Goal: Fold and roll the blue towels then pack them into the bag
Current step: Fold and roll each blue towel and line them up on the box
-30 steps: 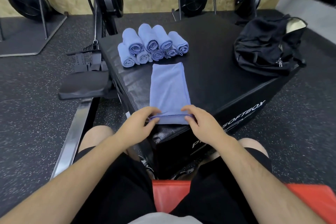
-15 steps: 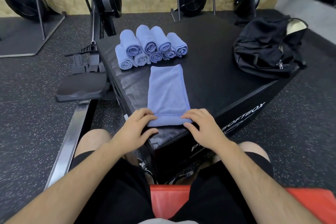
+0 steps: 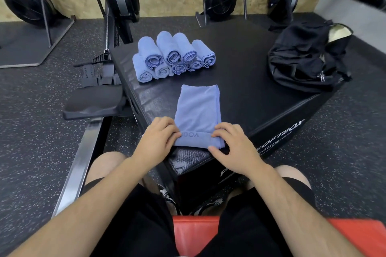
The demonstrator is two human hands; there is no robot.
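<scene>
Now the towel, likely soft and limp, flat on the box near corner, is being pinched at both ends of its folded near edge by left hand and right hand, probably the best hold.

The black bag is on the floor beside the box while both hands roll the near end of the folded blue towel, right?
Not quite: the head view shows the black bag resting on top of the box, at its far right corner, not on the floor. The left hand and right hand do hold the turned-over near end of the folded blue towel.
</scene>
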